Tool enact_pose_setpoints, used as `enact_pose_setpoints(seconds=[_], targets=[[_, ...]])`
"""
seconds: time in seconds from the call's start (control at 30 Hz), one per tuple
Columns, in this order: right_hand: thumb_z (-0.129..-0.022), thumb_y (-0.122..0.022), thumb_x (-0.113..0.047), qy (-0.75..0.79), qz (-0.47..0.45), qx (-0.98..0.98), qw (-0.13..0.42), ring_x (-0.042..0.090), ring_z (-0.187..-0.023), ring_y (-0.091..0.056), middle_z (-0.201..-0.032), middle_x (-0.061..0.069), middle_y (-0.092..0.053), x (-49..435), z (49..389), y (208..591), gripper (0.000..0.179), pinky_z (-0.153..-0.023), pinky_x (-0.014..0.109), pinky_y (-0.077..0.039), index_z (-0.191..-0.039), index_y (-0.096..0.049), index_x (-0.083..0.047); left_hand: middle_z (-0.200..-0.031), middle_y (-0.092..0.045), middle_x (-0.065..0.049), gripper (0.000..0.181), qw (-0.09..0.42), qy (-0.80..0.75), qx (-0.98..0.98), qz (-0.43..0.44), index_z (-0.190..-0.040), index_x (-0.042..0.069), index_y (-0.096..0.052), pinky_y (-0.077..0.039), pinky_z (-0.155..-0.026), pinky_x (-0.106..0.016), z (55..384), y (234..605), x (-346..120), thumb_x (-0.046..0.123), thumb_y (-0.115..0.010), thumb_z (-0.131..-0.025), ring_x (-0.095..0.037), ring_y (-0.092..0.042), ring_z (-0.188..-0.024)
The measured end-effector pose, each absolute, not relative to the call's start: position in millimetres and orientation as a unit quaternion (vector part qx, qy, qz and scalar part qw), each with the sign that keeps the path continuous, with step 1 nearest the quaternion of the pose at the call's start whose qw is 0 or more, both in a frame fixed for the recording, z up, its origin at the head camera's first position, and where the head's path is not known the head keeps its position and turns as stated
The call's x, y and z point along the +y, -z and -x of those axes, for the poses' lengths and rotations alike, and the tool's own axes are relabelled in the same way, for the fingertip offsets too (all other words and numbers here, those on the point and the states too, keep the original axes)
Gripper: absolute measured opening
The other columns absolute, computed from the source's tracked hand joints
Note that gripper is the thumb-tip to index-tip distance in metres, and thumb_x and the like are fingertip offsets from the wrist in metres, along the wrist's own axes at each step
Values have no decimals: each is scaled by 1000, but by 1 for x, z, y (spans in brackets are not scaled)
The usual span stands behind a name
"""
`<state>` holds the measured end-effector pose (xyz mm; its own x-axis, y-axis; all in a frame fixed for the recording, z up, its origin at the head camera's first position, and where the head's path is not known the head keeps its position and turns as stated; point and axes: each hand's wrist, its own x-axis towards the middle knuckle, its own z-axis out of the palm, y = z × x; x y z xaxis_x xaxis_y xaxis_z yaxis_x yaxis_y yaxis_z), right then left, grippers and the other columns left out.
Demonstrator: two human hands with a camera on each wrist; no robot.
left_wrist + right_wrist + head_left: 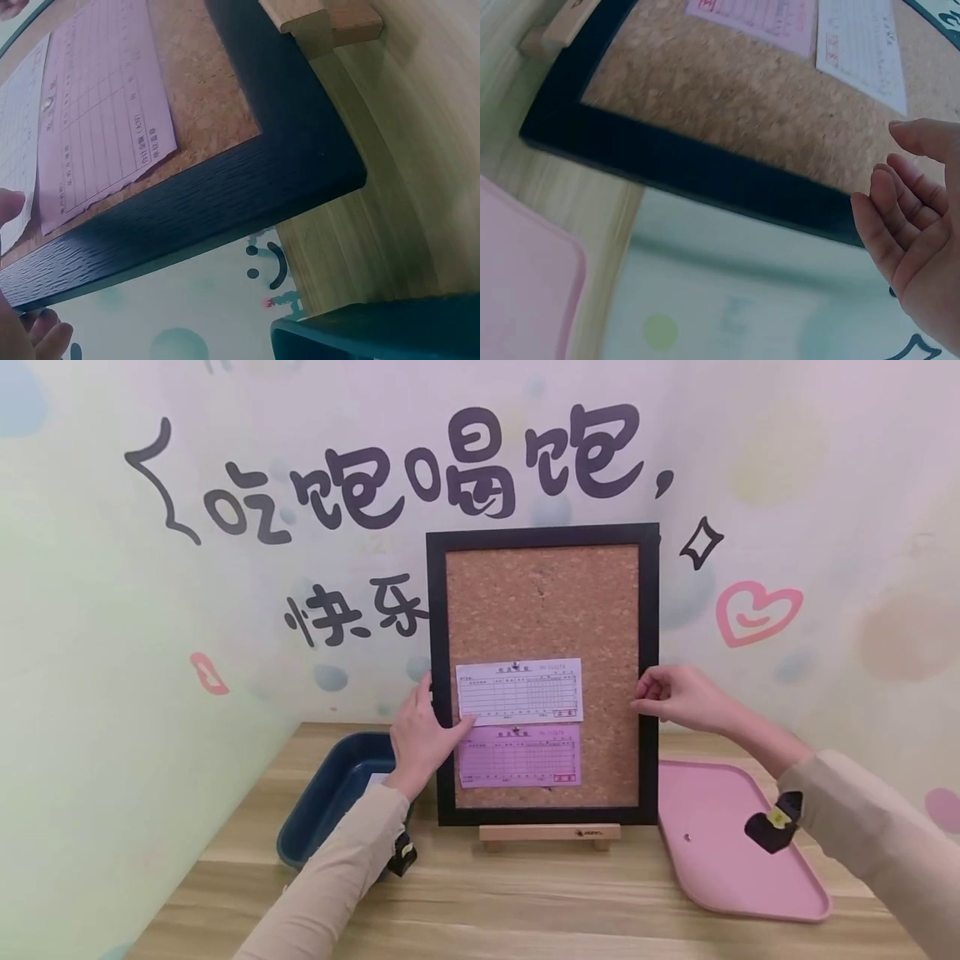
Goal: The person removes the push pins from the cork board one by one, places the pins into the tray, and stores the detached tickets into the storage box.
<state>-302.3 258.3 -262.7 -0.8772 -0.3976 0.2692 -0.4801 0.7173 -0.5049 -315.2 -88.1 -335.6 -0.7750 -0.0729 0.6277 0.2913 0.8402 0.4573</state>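
Observation:
A black-framed cork board (543, 610) stands upright on a small wooden stand (550, 833). Two printed slips are pinned low on it: a white slip (517, 693), with a purple slip (520, 764) right below. My left hand (422, 735) grips the board's left side, thumb over the front at the white slip's edge and fingers going behind the frame. At the right side, my right hand (678, 696) is beside the frame with its fingers loosely bent. In the right wrist view nothing shows between that thumb and the fingers, which overlap the frame's edge.
A dark blue bin (300, 827) sits at the left, partly behind my left forearm, with a bit of white paper inside. On the right lies a pink tray (742, 868) holding a small pin (687, 837). A wall with painted lettering rises behind the wooden table (525, 910).

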Motion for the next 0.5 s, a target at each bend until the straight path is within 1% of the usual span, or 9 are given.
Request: enact_pose_setpoints(seconds=[0.13, 0.33, 0.5], targets=[[-80, -68, -12, -275, -241, -927, 83, 17, -62, -51, -70, 3, -59, 244, 306, 258, 12, -55, 25, -45, -84, -62, -3, -129, -49, -15, 88, 326, 283, -900, 52, -138, 6, -33, -48, -79, -43, 315, 339, -87, 44, -73, -69, -29, -53, -108], [-79, -69, -11, -268, -262, -922, 94, 17, -62, -51, -69, 3, -59, 230, 311, 251, 11, -56, 26, -46, -83, -62, -3, -131, -47, -16, 91, 330, 293, -896, 53, -140, 7, -29, -48, -78, -45, 315, 342, -84, 43, -74, -69, -30, -51, -110], [-80, -68, -12, -262, -262, -924, 95, 18, -64, -52, -71, 3, -60, 218, 316, 247, 11, -59, 28, -47, -85, -63, -4, -131, -47, -16, 91, 329, 301, -894, 52, -140, 8, -28, -47, -79, -46, 315, 342, -82, 41, -74, -69, -31, -51, -111]])
